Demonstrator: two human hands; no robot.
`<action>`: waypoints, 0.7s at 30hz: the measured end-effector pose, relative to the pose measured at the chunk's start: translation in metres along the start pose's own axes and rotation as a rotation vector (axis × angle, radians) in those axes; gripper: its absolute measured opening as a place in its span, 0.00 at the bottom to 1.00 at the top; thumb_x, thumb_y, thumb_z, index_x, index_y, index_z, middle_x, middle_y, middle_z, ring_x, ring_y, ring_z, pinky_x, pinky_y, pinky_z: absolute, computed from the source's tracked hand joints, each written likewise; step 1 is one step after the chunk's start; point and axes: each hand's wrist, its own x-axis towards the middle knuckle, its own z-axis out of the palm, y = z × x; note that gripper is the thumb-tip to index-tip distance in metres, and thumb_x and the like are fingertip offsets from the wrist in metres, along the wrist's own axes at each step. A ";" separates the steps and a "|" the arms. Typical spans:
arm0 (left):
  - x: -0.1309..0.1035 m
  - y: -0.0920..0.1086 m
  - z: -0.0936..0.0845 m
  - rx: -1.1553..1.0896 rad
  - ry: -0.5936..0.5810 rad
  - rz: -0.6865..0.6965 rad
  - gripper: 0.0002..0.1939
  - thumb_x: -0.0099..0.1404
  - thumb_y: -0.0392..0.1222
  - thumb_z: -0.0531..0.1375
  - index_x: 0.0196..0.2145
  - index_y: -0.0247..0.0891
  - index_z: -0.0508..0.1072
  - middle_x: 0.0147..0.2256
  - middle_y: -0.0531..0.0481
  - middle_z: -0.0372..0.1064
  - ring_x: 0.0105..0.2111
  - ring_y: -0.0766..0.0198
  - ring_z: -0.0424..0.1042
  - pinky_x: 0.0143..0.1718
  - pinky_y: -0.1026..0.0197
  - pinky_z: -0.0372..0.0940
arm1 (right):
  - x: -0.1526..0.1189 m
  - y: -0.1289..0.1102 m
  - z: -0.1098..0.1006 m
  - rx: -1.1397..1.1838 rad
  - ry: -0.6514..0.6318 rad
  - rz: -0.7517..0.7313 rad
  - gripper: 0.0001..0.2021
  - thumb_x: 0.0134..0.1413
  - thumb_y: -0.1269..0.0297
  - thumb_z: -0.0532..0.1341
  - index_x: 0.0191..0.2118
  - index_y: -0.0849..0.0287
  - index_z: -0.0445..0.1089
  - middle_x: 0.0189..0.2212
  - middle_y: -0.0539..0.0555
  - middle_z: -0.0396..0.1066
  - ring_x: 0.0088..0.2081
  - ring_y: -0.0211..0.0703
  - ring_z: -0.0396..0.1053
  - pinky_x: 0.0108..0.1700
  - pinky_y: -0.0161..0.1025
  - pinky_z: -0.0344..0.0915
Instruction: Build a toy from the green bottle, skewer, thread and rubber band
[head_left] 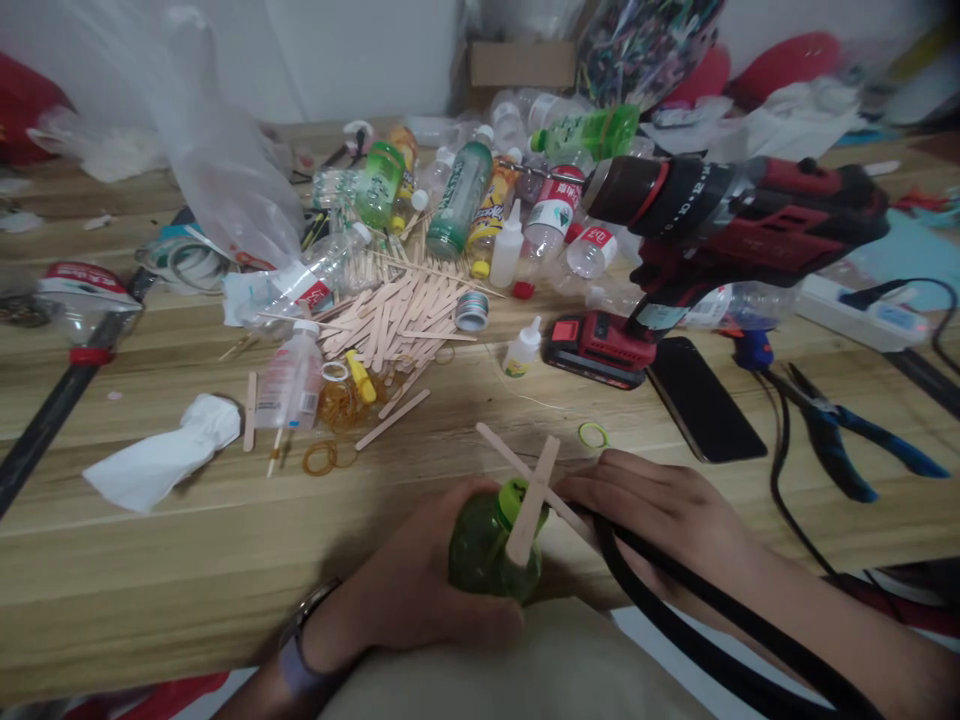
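Observation:
Near the table's front edge, my left hand (420,575) is wrapped round a small green plastic bottle (480,545) that stands upright with its green cap (512,500) on top. Two wooden craft sticks (534,500) lie crossed over the cap. My right hand (652,505) has its fingers curled at the right-hand end of the lower stick; its fingertips are partly hidden. A black cable (690,580) loops across that hand and wrist. Just beyond the right hand, a green rubber band (593,434) lies on the wood.
A heap of craft sticks (397,310) fills the middle, with several plastic bottles (461,195) behind. To the right are a cordless drill (697,220), a phone (705,400) and pliers (832,420). A glue bottle (523,348) stands ahead; a crumpled tissue (172,450) lies left.

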 end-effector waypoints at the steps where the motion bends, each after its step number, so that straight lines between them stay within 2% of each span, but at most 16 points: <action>1: 0.000 0.000 0.000 -0.010 -0.001 0.007 0.38 0.48 0.48 0.73 0.56 0.44 0.69 0.50 0.48 0.75 0.51 0.44 0.71 0.52 0.49 0.67 | -0.001 0.001 0.002 0.010 0.010 -0.002 0.12 0.69 0.71 0.48 0.49 0.58 0.67 0.33 0.56 0.79 0.32 0.49 0.77 0.30 0.43 0.75; 7: 0.000 -0.004 0.001 -0.082 0.002 0.033 0.42 0.48 0.48 0.73 0.60 0.42 0.67 0.53 0.46 0.73 0.50 0.47 0.71 0.53 0.48 0.66 | -0.009 0.007 0.019 0.057 0.108 -0.001 0.14 0.72 0.68 0.47 0.53 0.58 0.67 0.35 0.57 0.78 0.32 0.48 0.75 0.30 0.43 0.72; 12: -0.002 -0.007 0.002 -0.016 0.065 0.032 0.41 0.48 0.47 0.73 0.59 0.44 0.68 0.54 0.46 0.73 0.54 0.45 0.70 0.55 0.47 0.65 | -0.009 0.005 0.022 0.091 0.138 0.018 0.14 0.71 0.71 0.49 0.54 0.59 0.68 0.41 0.59 0.79 0.39 0.48 0.76 0.37 0.42 0.72; 16: -0.003 -0.008 -0.001 0.025 0.135 0.021 0.42 0.45 0.50 0.75 0.58 0.44 0.69 0.53 0.44 0.74 0.53 0.43 0.70 0.55 0.47 0.64 | -0.002 0.007 0.015 0.203 0.097 0.033 0.12 0.72 0.66 0.50 0.49 0.57 0.70 0.35 0.55 0.78 0.33 0.45 0.74 0.32 0.40 0.69; 19: -0.002 -0.007 -0.002 -0.001 0.110 0.024 0.41 0.46 0.51 0.74 0.57 0.44 0.69 0.52 0.47 0.75 0.51 0.44 0.71 0.52 0.49 0.66 | 0.002 0.010 0.009 0.187 0.030 0.088 0.09 0.71 0.66 0.53 0.42 0.55 0.72 0.29 0.50 0.76 0.29 0.41 0.73 0.31 0.37 0.67; 21: -0.002 -0.006 -0.001 -0.027 0.095 0.027 0.42 0.45 0.51 0.74 0.57 0.45 0.69 0.51 0.48 0.75 0.50 0.45 0.72 0.51 0.50 0.67 | 0.004 0.012 0.004 0.163 0.016 0.102 0.11 0.71 0.65 0.53 0.39 0.54 0.72 0.27 0.49 0.75 0.28 0.40 0.72 0.29 0.36 0.65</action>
